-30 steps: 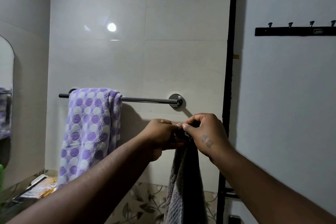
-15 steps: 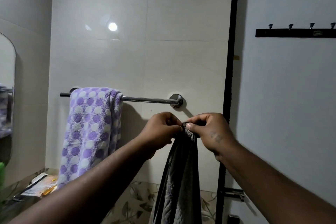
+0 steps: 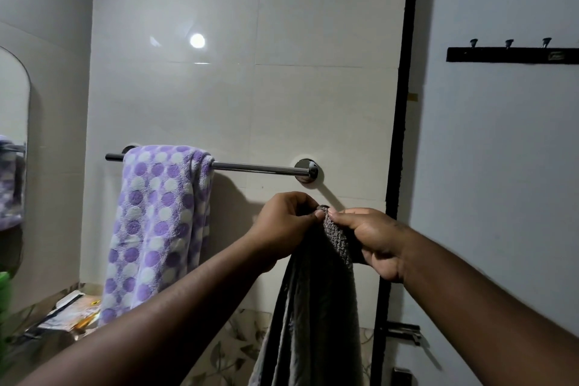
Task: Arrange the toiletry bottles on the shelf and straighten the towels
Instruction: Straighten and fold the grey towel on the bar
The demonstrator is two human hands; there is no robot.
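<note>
A grey towel (image 3: 316, 307) hangs down from both of my hands, just below the right end of the chrome towel rail (image 3: 257, 168). My left hand (image 3: 285, 222) and my right hand (image 3: 372, 238) pinch its top edge side by side, fingertips almost touching. A purple and white dotted towel (image 3: 156, 222) is draped over the left half of the rail, bunched and hanging slightly crooked. No toiletry bottles show clearly.
A mirror (image 3: 14, 150) is on the left wall, above a glass shelf (image 3: 40, 327) with paper packets on it. A black door frame (image 3: 398, 147) runs down the right; the door carries a black hook rack (image 3: 510, 53) and a metal latch (image 3: 404, 330).
Both hands have risen a little toward the rail with the grey towel. The right hand has shifted its hold further along the towel's top edge.
</note>
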